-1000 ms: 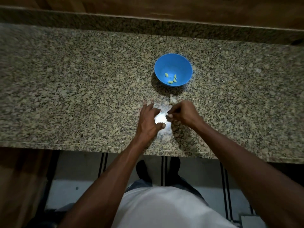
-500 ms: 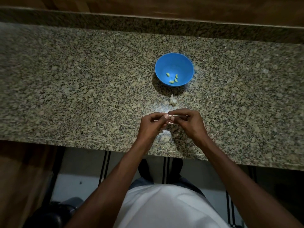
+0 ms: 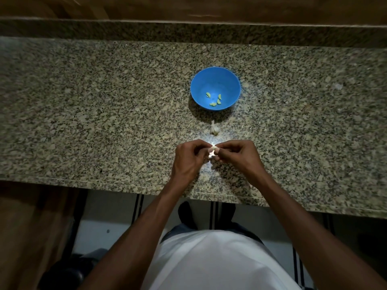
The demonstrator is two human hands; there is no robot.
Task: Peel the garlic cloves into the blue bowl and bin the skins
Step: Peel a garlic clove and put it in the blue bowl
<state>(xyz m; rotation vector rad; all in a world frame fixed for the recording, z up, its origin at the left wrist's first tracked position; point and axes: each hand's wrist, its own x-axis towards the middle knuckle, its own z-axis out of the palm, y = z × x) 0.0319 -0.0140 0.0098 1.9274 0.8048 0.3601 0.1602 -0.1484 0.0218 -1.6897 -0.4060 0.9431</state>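
The speckled granite table (image 3: 83,114) ran across the room, and the blue bowl (image 3: 215,80) stood on it with a few peeled cloves (image 3: 213,100) inside. Nearer the edge, the left hand (image 3: 188,161) and right hand (image 3: 240,156) met, fingers of both pinching one garlic clove (image 3: 212,151). A garlic piece (image 3: 213,129) lay between hands and bowl.

The blue bowl (image 3: 215,84) stands upright on the bench ahead of you, holding four peeled, yellowish cloves (image 3: 215,99) near its base. Just nearer to you lies a pale remnant of the garlic head (image 3: 213,129), apart from the bowl. The garlic clove (image 3: 213,151) you are working on is small and whitish, pinched between both your hands above the bench.
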